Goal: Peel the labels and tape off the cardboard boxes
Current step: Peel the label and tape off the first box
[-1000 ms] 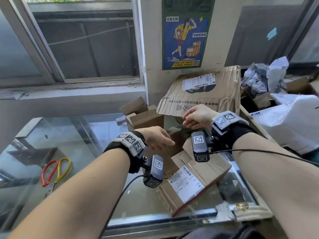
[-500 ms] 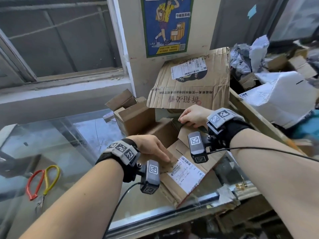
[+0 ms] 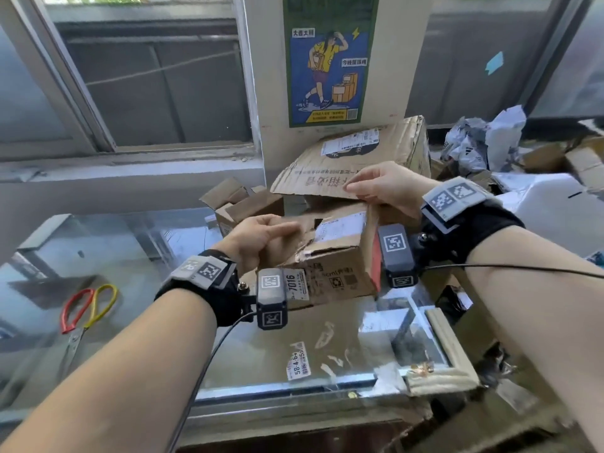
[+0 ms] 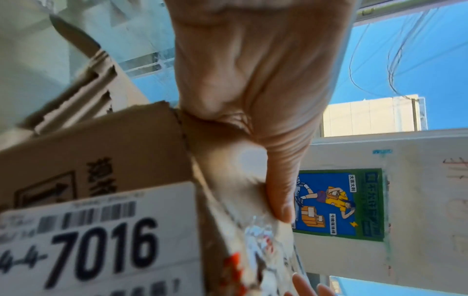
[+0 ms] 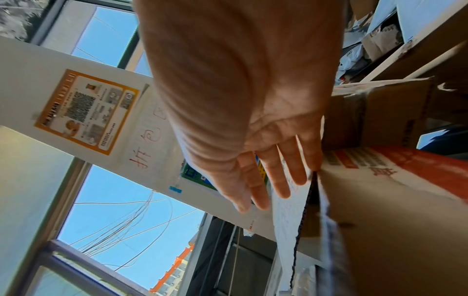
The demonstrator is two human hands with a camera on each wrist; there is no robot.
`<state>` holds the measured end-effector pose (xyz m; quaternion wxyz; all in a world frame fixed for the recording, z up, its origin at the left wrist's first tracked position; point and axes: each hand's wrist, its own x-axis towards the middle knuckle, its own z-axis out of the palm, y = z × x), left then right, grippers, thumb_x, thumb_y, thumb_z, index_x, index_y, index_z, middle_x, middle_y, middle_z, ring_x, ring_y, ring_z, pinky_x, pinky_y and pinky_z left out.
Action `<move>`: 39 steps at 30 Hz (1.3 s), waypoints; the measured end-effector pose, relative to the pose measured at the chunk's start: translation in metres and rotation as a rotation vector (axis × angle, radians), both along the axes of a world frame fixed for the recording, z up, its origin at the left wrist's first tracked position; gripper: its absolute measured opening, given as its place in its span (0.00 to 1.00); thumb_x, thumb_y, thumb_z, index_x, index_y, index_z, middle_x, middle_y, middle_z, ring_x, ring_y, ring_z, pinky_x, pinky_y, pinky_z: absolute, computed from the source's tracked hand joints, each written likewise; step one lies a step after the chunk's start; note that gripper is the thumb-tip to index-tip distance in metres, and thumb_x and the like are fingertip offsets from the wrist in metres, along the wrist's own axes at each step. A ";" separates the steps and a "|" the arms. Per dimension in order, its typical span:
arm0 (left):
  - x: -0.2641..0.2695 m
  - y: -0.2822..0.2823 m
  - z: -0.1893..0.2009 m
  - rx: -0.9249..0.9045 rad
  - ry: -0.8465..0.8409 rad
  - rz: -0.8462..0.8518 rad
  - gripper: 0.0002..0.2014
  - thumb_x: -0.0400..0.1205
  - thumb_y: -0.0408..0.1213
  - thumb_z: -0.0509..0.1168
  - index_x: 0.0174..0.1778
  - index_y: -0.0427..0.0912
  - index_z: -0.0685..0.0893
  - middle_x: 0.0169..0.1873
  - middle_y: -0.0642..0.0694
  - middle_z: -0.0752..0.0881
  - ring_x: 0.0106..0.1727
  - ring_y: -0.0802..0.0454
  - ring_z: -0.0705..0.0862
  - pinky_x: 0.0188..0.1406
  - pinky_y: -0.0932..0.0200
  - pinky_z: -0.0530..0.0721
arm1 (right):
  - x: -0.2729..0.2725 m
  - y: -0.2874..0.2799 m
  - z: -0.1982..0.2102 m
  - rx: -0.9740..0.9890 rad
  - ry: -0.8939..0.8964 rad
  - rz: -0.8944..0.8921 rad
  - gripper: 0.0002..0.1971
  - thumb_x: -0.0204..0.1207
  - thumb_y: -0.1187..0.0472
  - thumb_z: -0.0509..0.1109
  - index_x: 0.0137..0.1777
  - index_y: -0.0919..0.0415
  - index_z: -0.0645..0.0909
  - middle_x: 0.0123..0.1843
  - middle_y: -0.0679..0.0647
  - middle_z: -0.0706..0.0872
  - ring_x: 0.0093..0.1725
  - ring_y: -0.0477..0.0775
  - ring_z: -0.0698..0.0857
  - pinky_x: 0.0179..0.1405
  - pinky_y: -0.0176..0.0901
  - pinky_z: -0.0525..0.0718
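Lay on the glass tabletop (image 3: 137, 243) at left: red-and-yellow scissors (image 3: 85, 310). Hung on the pillar behind: a blue-and-green poster (image 3: 328, 60). Heaped at right: crumpled wrappers (image 3: 483, 142).

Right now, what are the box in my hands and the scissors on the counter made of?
The box: plain brown corrugated cardboard, matte, with torn, creased edges, held by left hand and right hand. The scissors: glossy red and yellow handles, probably plastic; blades probably metal, though blurred.

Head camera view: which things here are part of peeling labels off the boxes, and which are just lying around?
Part of the job:
- held cardboard box
- white shipping label on its top
- 7016 sticker
- left hand, right hand
- large flattened box with its own label

Lying about:
- scissors
- wall poster
- crumpled plastic bags
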<state>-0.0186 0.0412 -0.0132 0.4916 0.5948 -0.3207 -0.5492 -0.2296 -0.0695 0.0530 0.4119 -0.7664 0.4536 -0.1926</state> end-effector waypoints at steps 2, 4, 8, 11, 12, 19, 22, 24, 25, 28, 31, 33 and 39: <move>-0.007 0.003 0.006 0.009 0.134 0.065 0.09 0.70 0.34 0.74 0.43 0.38 0.84 0.38 0.37 0.90 0.32 0.46 0.89 0.35 0.51 0.89 | -0.005 0.005 0.008 -0.039 -0.026 0.001 0.13 0.77 0.55 0.72 0.58 0.61 0.86 0.56 0.55 0.88 0.58 0.54 0.85 0.64 0.49 0.81; -0.011 0.004 0.018 0.082 0.257 0.063 0.13 0.73 0.36 0.72 0.51 0.34 0.84 0.37 0.35 0.90 0.30 0.44 0.89 0.31 0.47 0.90 | -0.009 0.016 0.017 -0.027 -0.044 0.026 0.14 0.77 0.52 0.71 0.57 0.60 0.85 0.54 0.56 0.88 0.56 0.54 0.85 0.60 0.48 0.82; -0.010 0.001 0.043 0.306 0.315 -0.010 0.15 0.80 0.44 0.68 0.48 0.33 0.82 0.31 0.37 0.89 0.27 0.43 0.88 0.27 0.48 0.90 | -0.014 0.032 0.030 -0.010 -0.003 0.106 0.19 0.77 0.46 0.69 0.59 0.61 0.83 0.55 0.58 0.88 0.57 0.55 0.85 0.56 0.45 0.80; -0.010 0.003 0.057 0.364 0.219 -0.023 0.14 0.83 0.44 0.65 0.46 0.34 0.81 0.28 0.37 0.88 0.25 0.42 0.88 0.23 0.47 0.88 | -0.016 0.041 0.035 0.037 0.006 0.178 0.27 0.70 0.39 0.69 0.60 0.59 0.82 0.55 0.57 0.89 0.59 0.55 0.84 0.61 0.50 0.80; -0.010 0.004 0.060 0.371 0.189 -0.016 0.14 0.84 0.43 0.64 0.45 0.33 0.80 0.27 0.36 0.87 0.23 0.42 0.87 0.19 0.47 0.86 | -0.016 0.043 0.035 0.045 0.013 0.202 0.27 0.69 0.40 0.70 0.60 0.59 0.82 0.54 0.56 0.89 0.58 0.54 0.85 0.61 0.50 0.80; -0.002 0.009 0.064 0.353 -0.042 0.088 0.08 0.83 0.30 0.66 0.55 0.31 0.79 0.42 0.35 0.84 0.30 0.38 0.88 0.28 0.42 0.89 | 0.007 0.045 0.012 0.001 0.162 0.234 0.16 0.77 0.54 0.71 0.59 0.63 0.85 0.54 0.59 0.89 0.56 0.58 0.88 0.59 0.53 0.86; -0.001 0.003 0.047 0.125 -0.304 0.256 0.09 0.77 0.22 0.71 0.49 0.38 0.84 0.55 0.35 0.84 0.54 0.37 0.86 0.51 0.36 0.87 | 0.016 0.040 -0.009 0.013 0.201 0.205 0.15 0.77 0.56 0.72 0.57 0.65 0.86 0.56 0.61 0.89 0.58 0.59 0.87 0.63 0.52 0.83; -0.002 0.004 0.040 0.050 -0.314 0.277 0.11 0.75 0.21 0.72 0.44 0.43 0.83 0.56 0.35 0.86 0.56 0.38 0.87 0.54 0.41 0.87 | 0.020 0.039 -0.018 0.035 0.211 0.210 0.14 0.76 0.56 0.73 0.57 0.63 0.87 0.56 0.59 0.89 0.55 0.54 0.87 0.60 0.46 0.83; 0.000 0.005 0.035 0.022 -0.296 0.290 0.12 0.75 0.22 0.72 0.46 0.44 0.83 0.55 0.36 0.86 0.54 0.39 0.87 0.52 0.43 0.88 | 0.023 0.039 -0.022 0.039 0.218 0.218 0.15 0.75 0.55 0.74 0.58 0.62 0.87 0.55 0.57 0.89 0.54 0.52 0.86 0.58 0.43 0.82; 0.003 0.007 0.019 -0.042 -0.281 0.319 0.13 0.76 0.25 0.73 0.49 0.46 0.83 0.54 0.39 0.86 0.53 0.39 0.88 0.49 0.44 0.89 | 0.031 0.040 -0.031 -0.012 0.299 0.254 0.16 0.74 0.54 0.75 0.59 0.59 0.86 0.57 0.54 0.88 0.57 0.50 0.84 0.60 0.42 0.81; 0.004 0.009 -0.006 -0.048 -0.313 0.340 0.13 0.75 0.24 0.73 0.45 0.48 0.84 0.55 0.39 0.86 0.55 0.38 0.87 0.52 0.42 0.88 | 0.040 0.041 -0.047 -0.068 0.367 0.270 0.16 0.72 0.57 0.77 0.59 0.58 0.86 0.60 0.53 0.86 0.59 0.51 0.83 0.63 0.43 0.79; 0.003 0.011 -0.024 -0.003 -0.365 0.335 0.15 0.73 0.23 0.74 0.46 0.47 0.84 0.51 0.39 0.87 0.55 0.39 0.87 0.55 0.41 0.87 | 0.044 0.044 -0.060 -0.065 0.398 0.269 0.16 0.71 0.58 0.78 0.59 0.59 0.86 0.61 0.53 0.85 0.60 0.52 0.83 0.65 0.46 0.78; 0.003 0.023 -0.067 0.109 -0.666 0.187 0.16 0.75 0.26 0.73 0.55 0.45 0.84 0.54 0.42 0.86 0.54 0.48 0.83 0.59 0.51 0.84 | 0.053 0.050 -0.102 -0.026 0.463 0.235 0.16 0.67 0.63 0.81 0.55 0.61 0.87 0.54 0.55 0.86 0.53 0.53 0.85 0.59 0.45 0.82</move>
